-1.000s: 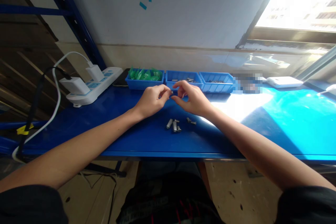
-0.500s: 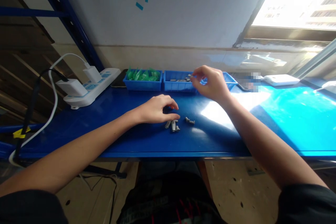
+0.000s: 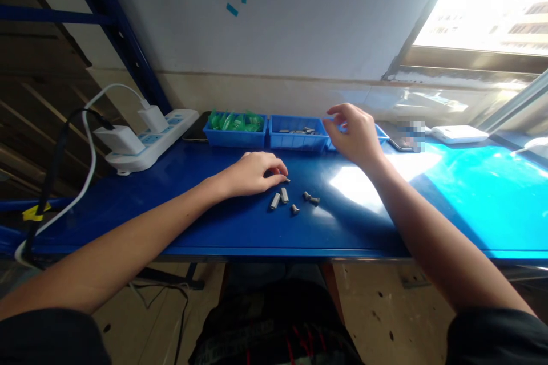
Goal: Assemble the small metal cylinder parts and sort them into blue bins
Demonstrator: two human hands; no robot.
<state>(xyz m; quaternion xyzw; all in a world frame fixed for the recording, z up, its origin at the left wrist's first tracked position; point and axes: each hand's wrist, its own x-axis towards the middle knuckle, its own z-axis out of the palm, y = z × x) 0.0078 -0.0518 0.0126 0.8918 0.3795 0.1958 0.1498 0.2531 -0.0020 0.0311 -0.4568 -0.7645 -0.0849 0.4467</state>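
I'm on the left hand (image 3: 252,174) first: thumb and forefinger pinched narrow on one small metal piece (image 3: 288,181), just above the blue tabletop (image 3: 240,228), only its end showing. Right hand (image 3: 353,131) is up over the right bin (image 3: 382,136), thumb and forefinger apart, nothing visible between them. That pinched piece should be light, stiff, hard to break, perhaps slippery and quick to roll, so I'd grip it across its sides with the fingertips. Counting outward now: two silvery spacers (image 3: 275,201) near the left fingertips, then three screws (image 3: 295,209), one alone, two close together. Beyond, three bins in a row: green packets (image 3: 235,122) in the left bin (image 3: 234,138), too jumbled to count, loose metal parts (image 3: 309,130) in the middle bin (image 3: 295,142), too small to count
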